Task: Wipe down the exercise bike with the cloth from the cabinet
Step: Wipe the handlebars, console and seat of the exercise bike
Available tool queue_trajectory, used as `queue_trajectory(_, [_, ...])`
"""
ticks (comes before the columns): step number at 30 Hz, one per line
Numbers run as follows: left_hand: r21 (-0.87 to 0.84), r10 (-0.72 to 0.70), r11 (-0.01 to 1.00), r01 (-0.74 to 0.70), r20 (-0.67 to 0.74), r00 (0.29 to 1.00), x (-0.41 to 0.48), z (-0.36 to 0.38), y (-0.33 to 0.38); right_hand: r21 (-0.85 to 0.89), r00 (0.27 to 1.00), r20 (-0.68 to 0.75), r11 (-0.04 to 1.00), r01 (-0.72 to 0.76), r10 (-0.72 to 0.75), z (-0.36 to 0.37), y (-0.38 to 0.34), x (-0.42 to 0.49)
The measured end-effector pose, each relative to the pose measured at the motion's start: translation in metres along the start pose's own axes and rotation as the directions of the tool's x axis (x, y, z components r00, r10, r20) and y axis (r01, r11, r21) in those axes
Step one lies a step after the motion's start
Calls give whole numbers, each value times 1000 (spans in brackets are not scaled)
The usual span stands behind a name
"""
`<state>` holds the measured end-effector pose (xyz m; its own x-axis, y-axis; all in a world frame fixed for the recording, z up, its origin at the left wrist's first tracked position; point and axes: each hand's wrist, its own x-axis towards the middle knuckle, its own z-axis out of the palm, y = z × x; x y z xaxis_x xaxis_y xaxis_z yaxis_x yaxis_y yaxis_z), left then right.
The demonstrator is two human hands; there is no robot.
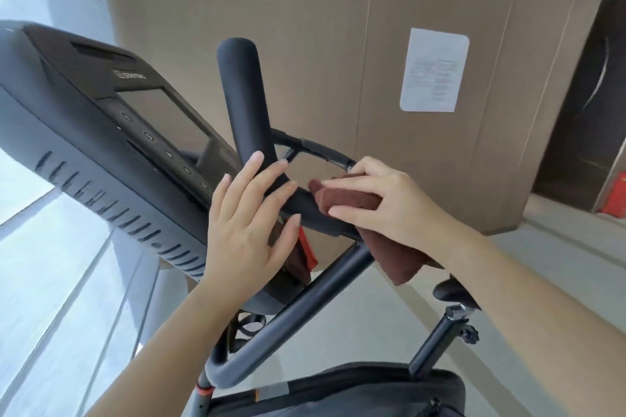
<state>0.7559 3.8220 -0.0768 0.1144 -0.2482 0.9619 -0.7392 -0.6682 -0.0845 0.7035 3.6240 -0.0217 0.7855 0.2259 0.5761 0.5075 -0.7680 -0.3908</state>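
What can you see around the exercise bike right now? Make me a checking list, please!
Surface: black padded handlebar, being wiped.
Job's things: brown cloth draped over the handlebar; console beside it, screen dark.
Clutter: black fabric item at the bottom edge, maybe a bag.
Hands: left hand rests flat on the handlebar; right hand grips the cloth against the bar.
Cables: nothing seen.
Surroundings: brown wall with a paper notice; red object on the floor, far right.
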Motion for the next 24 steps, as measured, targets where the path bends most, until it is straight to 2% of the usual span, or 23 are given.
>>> queue_trajectory(5, [54,8,998,-11,55,998,-7,10,29,-180,997,74,983,17,-4,-28,29,-26])
queue_trajectory(12, [75,-78,995,69,124,989,-6,19,55,-68,1000,-3,997,26,-26,-45,45,-50])
queue_trajectory(16, [81,-86,994,76,118,989,-3,18,54,-115,991,-92,989,91,-102,-17,26,-30])
queue_trajectory(21, [68,-72,996,65,109,991,-3,17,54,-153,998,-55,988,34,-43,-19,35,-39])
queue_trajectory(24, [51,-55,997,50,110,992,-4,17,53,-130,996,-86,991,22,-33,-25,40,-49])
